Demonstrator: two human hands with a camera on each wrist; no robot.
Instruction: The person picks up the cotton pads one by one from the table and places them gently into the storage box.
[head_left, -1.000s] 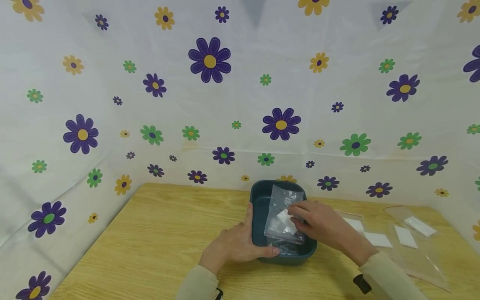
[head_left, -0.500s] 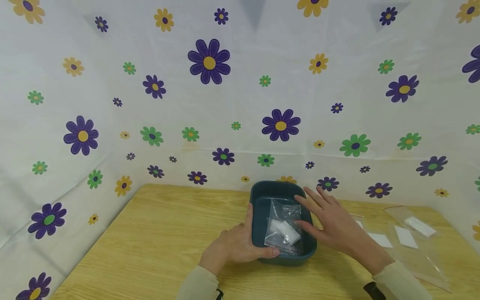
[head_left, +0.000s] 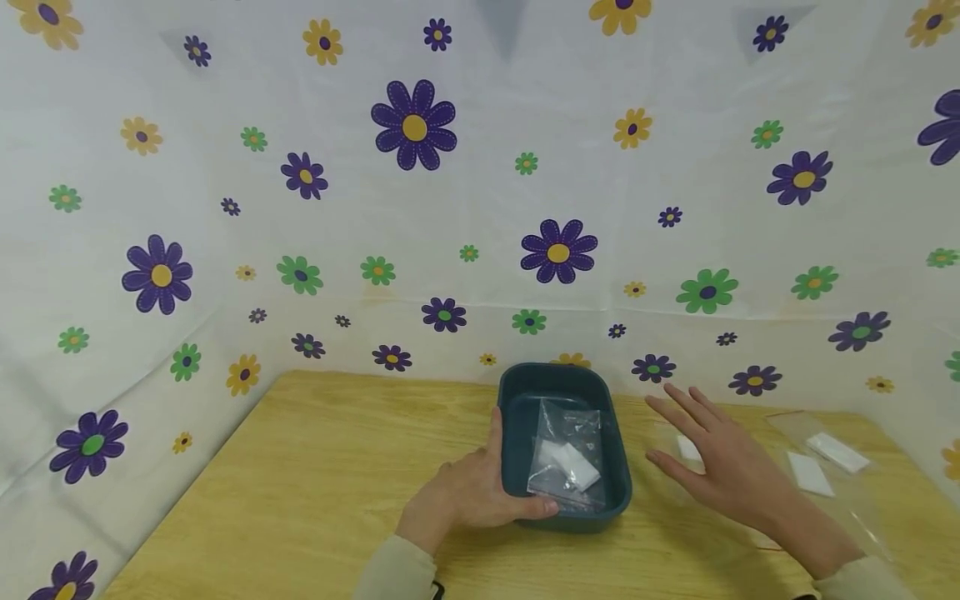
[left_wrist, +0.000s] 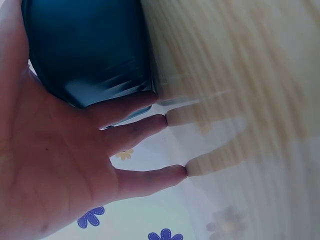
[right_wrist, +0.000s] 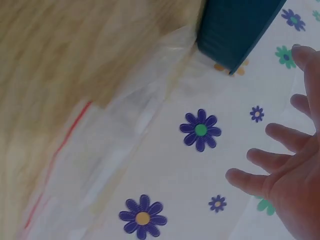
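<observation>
A dark teal plastic tub (head_left: 617,454) stands on the table. Lying in it are clear zip bags (head_left: 572,423) with white rectangular pieces (head_left: 579,467); how many bags overlap I cannot tell. My left hand (head_left: 467,493) rests against the tub's near left corner, its thumb along the front rim and a finger up the left side. In the left wrist view its other fingers (left_wrist: 145,182) are straight, with tips touching the table. My right hand (head_left: 720,458) hovers right of the tub with spread fingers, holding nothing, above more zip bags, seen beneath it as a red-edged bag (right_wrist: 95,155).
More clear bags with white pieces (head_left: 810,473) lie on the table's right side, one bag farther back with its white piece (head_left: 838,452). A flower-printed sheet (head_left: 465,192) hangs behind the wood-grain table (head_left: 315,467) and along its left side.
My right hand has let go of a zip bag, which now lies lower in the tub, and has moved right with fingers spread. The left hand has stayed at the tub.
</observation>
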